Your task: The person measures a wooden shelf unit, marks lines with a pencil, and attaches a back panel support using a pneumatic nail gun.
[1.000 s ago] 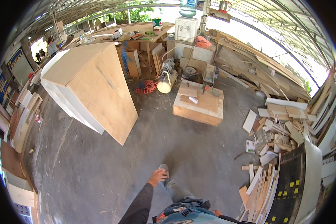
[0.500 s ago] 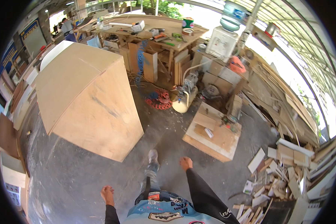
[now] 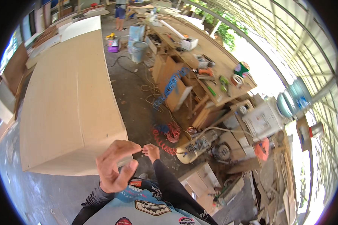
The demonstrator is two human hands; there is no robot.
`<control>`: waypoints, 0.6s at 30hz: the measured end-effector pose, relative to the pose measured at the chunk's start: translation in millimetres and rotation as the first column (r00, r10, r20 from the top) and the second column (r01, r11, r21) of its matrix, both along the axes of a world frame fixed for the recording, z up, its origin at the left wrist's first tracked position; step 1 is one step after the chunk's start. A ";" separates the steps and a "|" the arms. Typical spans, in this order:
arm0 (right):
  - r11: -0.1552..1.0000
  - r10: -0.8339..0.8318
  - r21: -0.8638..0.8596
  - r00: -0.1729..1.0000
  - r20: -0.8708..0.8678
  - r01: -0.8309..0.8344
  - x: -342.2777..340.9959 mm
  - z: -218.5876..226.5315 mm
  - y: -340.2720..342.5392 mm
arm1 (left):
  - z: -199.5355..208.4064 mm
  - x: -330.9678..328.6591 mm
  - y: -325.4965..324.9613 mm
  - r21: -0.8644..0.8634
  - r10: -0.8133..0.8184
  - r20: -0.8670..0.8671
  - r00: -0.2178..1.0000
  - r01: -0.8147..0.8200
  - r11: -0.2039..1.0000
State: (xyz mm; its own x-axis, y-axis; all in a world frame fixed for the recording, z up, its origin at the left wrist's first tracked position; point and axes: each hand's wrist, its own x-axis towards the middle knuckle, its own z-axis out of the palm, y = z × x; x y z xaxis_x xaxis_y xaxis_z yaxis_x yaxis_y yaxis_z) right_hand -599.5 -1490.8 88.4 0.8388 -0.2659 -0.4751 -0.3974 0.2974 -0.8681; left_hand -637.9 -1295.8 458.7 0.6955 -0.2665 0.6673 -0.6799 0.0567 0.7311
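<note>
My left hand (image 3: pixel 115 167) is raised in front of my chest, thumb and curved fingers apart with nothing between them. Its fingertips come close to those of my right hand (image 3: pixel 151 152), which is a little farther out; whether they touch is unclear. The right fingers are curled together, and anything small inside them is hidden. Beyond my left hand stands a large pale plywood box (image 3: pixel 67 90), its near lower edge partly covered by that hand. A red coiled air hose (image 3: pixel 164 144) lies on the floor past my right hand.
A long workbench (image 3: pixel 229 77) with tools and tape runs along the back right. An air compressor (image 3: pixel 191 152), a water dispenser (image 3: pixel 264 119) and a low wooden box (image 3: pixel 202 180) stand right. A bucket (image 3: pixel 139 52) and a person (image 3: pixel 120 13) are farther back.
My view has turned left, so the plywood box looks nearer. Both hands have come up and together in front of me; before, they hung apart at my sides.
</note>
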 end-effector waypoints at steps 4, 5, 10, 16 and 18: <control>0.998 -0.052 0.048 0.999 0.004 0.052 108.4 -1.3 -61.1 | -2.2 42.0 -40.9 0.216 0.364 -0.040 0.930 -0.348 0.912; 0.998 -0.022 0.063 1.000 0.009 0.021 138.4 -1.6 -68.9 | -9.8 48.6 -46.4 0.262 0.481 -0.023 0.876 -0.459 0.849; 0.994 0.106 -0.048 0.986 0.129 -0.101 340.6 9.1 -168.1 | -51.0 72.8 -102.9 0.165 0.970 0.147 0.192 -0.972 0.167; 0.556 0.361 -0.824 0.859 0.363 0.114 609.9 12.1 -290.7 | -74.8 101.1 -119.7 0.129 0.812 0.091 -0.577 -0.801 -0.584; -0.075 0.281 -0.984 0.950 0.135 0.162 713.7 -2.5 -359.4 | -68.1 129.0 -120.5 0.065 0.735 0.035 -0.677 -0.732 -0.678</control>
State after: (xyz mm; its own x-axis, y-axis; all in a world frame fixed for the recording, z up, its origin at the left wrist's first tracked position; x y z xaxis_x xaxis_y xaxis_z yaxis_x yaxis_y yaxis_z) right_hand 114.2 -1850.1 85.9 0.8802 -0.1992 0.4308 -0.0985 -0.9646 -0.2448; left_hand -508.9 -1416.4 390.7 -0.2280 0.7044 0.6722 0.4713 -0.5243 0.7092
